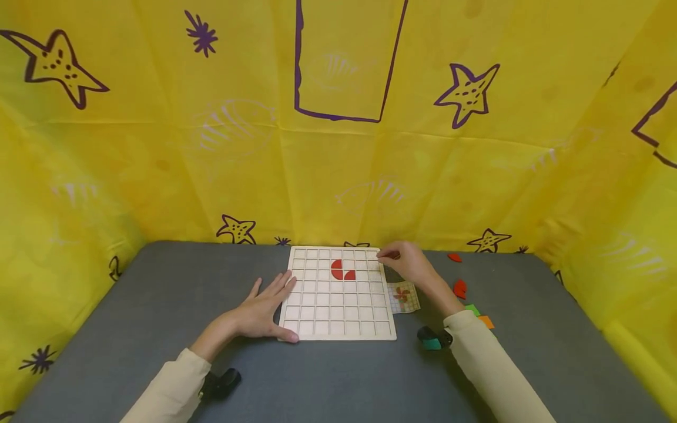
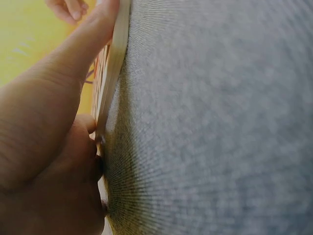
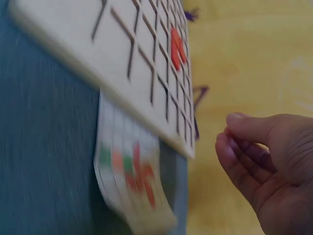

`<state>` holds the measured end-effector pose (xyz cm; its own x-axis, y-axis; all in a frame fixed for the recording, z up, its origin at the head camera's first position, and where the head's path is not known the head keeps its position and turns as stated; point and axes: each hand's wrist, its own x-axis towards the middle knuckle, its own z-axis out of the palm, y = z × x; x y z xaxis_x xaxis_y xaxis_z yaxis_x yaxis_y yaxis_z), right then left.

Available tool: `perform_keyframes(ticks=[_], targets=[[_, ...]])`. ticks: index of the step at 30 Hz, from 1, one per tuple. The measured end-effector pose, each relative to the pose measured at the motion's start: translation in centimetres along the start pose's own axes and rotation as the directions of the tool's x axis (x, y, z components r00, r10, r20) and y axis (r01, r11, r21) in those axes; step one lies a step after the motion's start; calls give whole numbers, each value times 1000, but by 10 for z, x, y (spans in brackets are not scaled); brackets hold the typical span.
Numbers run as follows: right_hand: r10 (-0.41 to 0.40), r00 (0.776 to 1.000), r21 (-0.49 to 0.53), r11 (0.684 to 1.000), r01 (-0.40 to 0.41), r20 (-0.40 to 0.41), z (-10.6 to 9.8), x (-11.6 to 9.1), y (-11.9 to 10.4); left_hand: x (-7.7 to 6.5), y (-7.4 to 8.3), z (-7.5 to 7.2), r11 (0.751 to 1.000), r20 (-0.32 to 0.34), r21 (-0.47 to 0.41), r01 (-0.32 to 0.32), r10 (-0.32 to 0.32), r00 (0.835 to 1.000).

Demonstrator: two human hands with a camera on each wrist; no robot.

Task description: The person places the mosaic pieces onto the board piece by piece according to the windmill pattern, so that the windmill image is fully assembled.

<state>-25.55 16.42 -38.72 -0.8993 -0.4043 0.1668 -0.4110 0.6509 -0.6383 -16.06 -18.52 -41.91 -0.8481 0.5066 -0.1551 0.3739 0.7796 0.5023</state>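
Note:
A white square board (image 1: pixel 322 312) with a raised grid lies on the table. Several red quarter-round pieces (image 1: pixel 337 274) sit in its cells near the upper middle. My left hand (image 1: pixel 259 311) rests along the board's left edge, fingers spread and thumb at the near corner. Over the far right edge hovers my right hand (image 1: pixel 407 262), thumb and fingertips brought together. In the right wrist view, no piece shows between the fingertips (image 3: pixel 229 128). Beside the board's right edge, a small pattern card (image 3: pixel 124 142) shows a red, green and orange figure on a grid.
Loose red pieces (image 1: pixel 460 288) lie right of the right forearm. Green (image 1: pixel 472 309) and orange pieces (image 1: pixel 486 321) lie partly behind its sleeve. A yellow printed cloth (image 1: pixel 338 164) hangs behind the grey table (image 1: pixel 158 294). Black straps sit at both wrists.

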Motion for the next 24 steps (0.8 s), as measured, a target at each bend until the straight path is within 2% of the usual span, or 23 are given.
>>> perform_keyframes(ticks=[7,14,19,24], targets=[[26,999,-23,999,-27,-36,-33,-14,27,-1,0,0,1000,-6,1,-3,3,1000],[49,997,-83,995,-53,-54,-50,-28,45,-3,0,-2,1000,-5,-4,4,-5,1000],[50,998,-127,990,-53,-30,-59,-37,55,-4,-1,-2,1000,-3,-5,16,-16,1000],[101,995,-196,975,-101,-9,-73,-51,69,-3,-2,-1,1000,-4,4,-4,4,1000]])
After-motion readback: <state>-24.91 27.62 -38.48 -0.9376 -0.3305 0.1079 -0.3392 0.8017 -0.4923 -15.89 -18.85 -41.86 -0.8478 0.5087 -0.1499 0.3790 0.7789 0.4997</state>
